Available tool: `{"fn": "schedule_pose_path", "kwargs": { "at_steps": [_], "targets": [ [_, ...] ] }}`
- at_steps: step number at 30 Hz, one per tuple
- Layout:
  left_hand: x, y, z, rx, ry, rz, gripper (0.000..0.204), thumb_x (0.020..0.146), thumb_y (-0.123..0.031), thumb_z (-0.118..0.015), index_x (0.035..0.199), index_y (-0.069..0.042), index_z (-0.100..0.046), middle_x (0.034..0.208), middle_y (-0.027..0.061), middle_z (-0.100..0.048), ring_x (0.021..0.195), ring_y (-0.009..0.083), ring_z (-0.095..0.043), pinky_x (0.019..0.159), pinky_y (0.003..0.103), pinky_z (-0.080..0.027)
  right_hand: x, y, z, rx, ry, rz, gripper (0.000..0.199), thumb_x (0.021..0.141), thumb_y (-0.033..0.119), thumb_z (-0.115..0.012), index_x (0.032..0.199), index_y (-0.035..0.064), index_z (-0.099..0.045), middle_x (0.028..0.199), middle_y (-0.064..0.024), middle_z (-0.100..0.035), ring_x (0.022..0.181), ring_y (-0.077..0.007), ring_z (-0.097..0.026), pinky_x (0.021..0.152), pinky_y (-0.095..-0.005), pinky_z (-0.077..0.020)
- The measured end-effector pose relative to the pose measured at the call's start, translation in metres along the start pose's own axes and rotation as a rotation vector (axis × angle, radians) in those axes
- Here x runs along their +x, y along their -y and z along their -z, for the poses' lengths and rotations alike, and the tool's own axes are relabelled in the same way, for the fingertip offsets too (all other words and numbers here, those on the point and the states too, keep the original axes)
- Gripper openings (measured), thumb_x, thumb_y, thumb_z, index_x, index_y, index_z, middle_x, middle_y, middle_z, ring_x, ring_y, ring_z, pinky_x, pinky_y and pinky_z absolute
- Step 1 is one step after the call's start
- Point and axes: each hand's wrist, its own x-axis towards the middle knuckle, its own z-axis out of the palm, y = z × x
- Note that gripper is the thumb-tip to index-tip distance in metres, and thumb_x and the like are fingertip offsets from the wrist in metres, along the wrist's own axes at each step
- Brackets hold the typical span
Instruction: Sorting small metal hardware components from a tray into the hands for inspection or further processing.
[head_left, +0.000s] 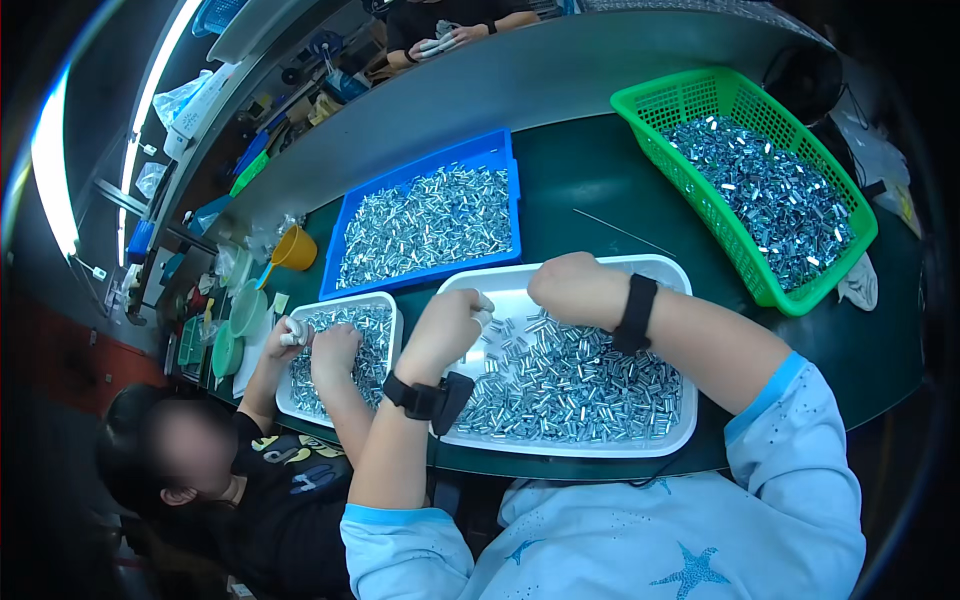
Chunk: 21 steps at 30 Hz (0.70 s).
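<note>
A large white tray [510, 304] lies in front of me, heaped with short shiny metal sleeves [570, 390]. Over its upper left side is my left hand [442, 326], with curled fingers and white covers on the fingertips. My right hand [575, 287] is closed above the tray's far edge, its knuckles up and its fingertips turned down out of sight. Whatever either hand pinches is hidden by the fingers. The sleeves lie thickest in the near and right parts of the tray; a few are scattered between my hands.
Beyond stands a blue tray [517, 195] of similar sleeves, and at far right a green basket [700, 222] of metal pieces. At left, a co-worker's hand [335, 355] works over a smaller white tray [398, 335]. A thin rod [625, 232] and yellow cup [294, 249] lie farther off.
</note>
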Motion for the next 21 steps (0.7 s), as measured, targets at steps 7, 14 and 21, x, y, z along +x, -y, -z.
{"fn": "schedule_pose_path", "kwargs": {
  "at_steps": [7, 14, 21],
  "targets": [
    [0.013, 0.018, -0.029, -0.049, 0.056, 0.098, 0.018, 0.072, -0.001, -0.062, 0.089, 0.005, -0.063, 0.069, 0.0129, -0.063, 0.059, 0.0162, -0.061, 0.053, 0.029, -0.046, 0.017, -0.001, -0.030, -0.025, -0.220, 0.058, 0.011, 0.068, 0.004, -0.055, 0.073, 0.0035, -0.065, 0.076, -0.0152, -0.064, 0.073, -0.0297, -0.064, 0.060, -0.0386, -0.0512],
    [0.008, 0.029, -0.033, -0.096, 0.016, 0.142, 0.013, 0.072, -0.003, -0.066, 0.082, 0.004, -0.062, 0.066, 0.0105, -0.062, 0.057, 0.0158, -0.059, 0.053, 0.029, -0.045, 0.017, -0.006, -0.034, 0.067, -0.276, 0.113, 0.007, 0.067, 0.003, -0.056, 0.071, 0.0024, -0.062, 0.074, -0.0162, -0.062, 0.074, -0.0318, -0.062, 0.063, -0.0405, -0.0504],
    [0.003, 0.030, -0.027, -0.319, -0.107, 0.253, 0.015, 0.072, -0.007, -0.069, 0.079, 0.003, -0.061, 0.067, 0.0079, -0.062, 0.057, 0.0137, -0.058, 0.053, 0.027, -0.045, 0.014, -0.011, -0.020, 0.181, -0.255, 0.107, 0.008, 0.065, 0.005, -0.061, 0.072, 0.0031, -0.058, 0.067, -0.0148, -0.057, 0.071, -0.0324, -0.059, 0.064, -0.0412, -0.0472]
  ]
}}
